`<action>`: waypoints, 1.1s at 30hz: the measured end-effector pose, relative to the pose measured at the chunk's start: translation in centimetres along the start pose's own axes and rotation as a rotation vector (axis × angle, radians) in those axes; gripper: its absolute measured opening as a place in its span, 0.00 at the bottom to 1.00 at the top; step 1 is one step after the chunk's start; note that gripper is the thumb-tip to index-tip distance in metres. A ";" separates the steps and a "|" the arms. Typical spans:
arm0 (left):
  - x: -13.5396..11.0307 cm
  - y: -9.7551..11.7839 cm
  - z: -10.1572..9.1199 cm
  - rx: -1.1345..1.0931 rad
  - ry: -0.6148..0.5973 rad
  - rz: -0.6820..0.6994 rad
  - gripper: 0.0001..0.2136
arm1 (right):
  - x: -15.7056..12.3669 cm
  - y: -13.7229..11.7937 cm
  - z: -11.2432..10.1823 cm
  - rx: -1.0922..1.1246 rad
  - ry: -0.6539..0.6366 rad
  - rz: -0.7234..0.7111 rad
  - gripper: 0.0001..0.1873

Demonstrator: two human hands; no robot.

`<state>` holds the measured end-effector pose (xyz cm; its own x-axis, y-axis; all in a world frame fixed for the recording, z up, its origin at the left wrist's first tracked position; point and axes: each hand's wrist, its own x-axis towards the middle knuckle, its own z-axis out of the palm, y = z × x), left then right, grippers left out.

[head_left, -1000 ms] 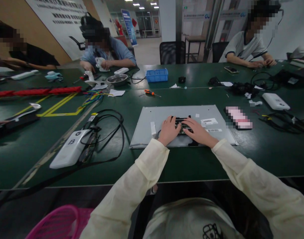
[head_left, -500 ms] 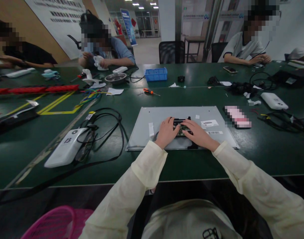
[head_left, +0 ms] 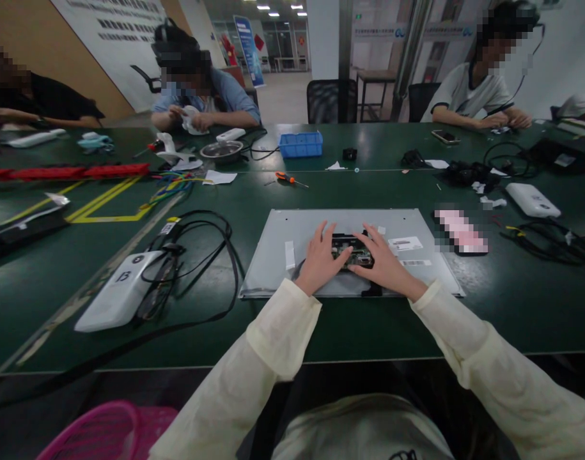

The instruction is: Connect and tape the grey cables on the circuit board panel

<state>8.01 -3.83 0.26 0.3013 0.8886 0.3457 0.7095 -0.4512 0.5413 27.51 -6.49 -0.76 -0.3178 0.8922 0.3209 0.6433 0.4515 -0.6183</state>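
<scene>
A grey metal panel lies flat on the green table in front of me. A small dark circuit board sits on its middle. My left hand rests on the panel at the board's left edge, thumb and fingers touching it. My right hand lies at the board's right edge, fingers spread over it. Both hands pinch the board from the sides. White labels are stuck on the panel to the right of the hands.
A white device with black cables lies to the left. An orange screwdriver and a blue bin sit farther back. A pink basket is below left. Other people work at the far side.
The view shifted slightly. My fingers have spread wider at the board's two edges, uncovering more of the board between them.
</scene>
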 end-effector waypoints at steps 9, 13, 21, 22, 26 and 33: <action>0.1 -0.2 -1.6 -0.393 0.126 -0.193 0.22 | 0.2 1.4 -0.2 0.512 0.097 0.163 0.35; -0.1 0.4 -2.3 -0.550 0.166 -0.176 0.23 | 0.4 1.3 0.1 0.693 0.081 0.221 0.34; -0.5 0.0 -2.9 -0.517 0.310 -0.202 0.15 | 0.9 0.1 0.0 0.733 0.262 0.256 0.23; -0.4 -0.1 -2.8 -0.490 0.342 -0.230 0.11 | 1.0 0.1 0.1 0.739 0.324 0.276 0.17; -0.3 -0.4 -2.2 -0.473 0.382 -0.318 0.17 | 1.1 -0.6 0.3 0.668 0.441 0.365 0.25; -0.4 -0.3 -1.6 -0.445 0.228 -0.286 0.24 | 0.6 -1.6 0.7 0.411 0.384 0.292 0.26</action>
<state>6.65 -4.16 1.23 -0.0429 0.9625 0.2677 0.3914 -0.2303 0.8909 25.80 -6.67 -0.09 0.1521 0.9465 0.2847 0.3214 0.2251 -0.9198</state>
